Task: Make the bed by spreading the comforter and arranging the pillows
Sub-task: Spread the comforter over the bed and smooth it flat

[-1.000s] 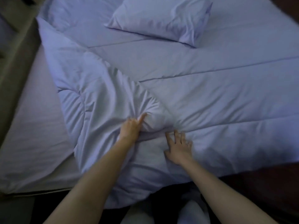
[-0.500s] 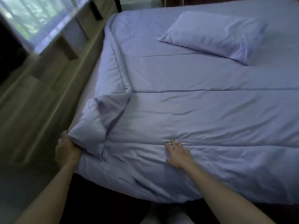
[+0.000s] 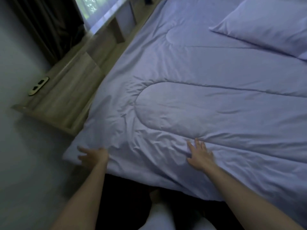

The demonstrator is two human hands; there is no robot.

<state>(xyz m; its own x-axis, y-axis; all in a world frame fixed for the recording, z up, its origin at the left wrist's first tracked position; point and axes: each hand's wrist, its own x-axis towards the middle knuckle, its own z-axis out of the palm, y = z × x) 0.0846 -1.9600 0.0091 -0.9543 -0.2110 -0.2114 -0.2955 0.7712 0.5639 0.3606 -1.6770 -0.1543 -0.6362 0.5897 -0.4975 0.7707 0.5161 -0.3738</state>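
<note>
Right hand (image 3: 200,155) lies flat on the comforter (image 3: 199,105), fingers spread wide and straight, holding nothing, just pressing down. Left hand (image 3: 93,156) is out beside it, at the near corner of the comforter. Its fingers are open too, with nothing in them. It is blurry, so I cannot tell if it touches the cloth. Between the two hands the comforter is full of little wrinkles. Just past the right hand's fingertips there is a puffy round shape sewn into the comforter, and beyond that the cloth lies smooth a long way. Far off, up and to the right of the right hand, a pillow (image 3: 265,25) rests on top. Out past the left hand is a wooden shelf (image 3: 69,90), then a dark curtain (image 3: 49,22) and a bright window (image 3: 93,7). I think the job now is to smooth that corner. To do it well, keep the right hand flat so the cloth does not slide. Sweep the left hand slowly out to the corner and push the wrinkles off the edge. Go gently, or the whole comforter may pull crooked.
</note>
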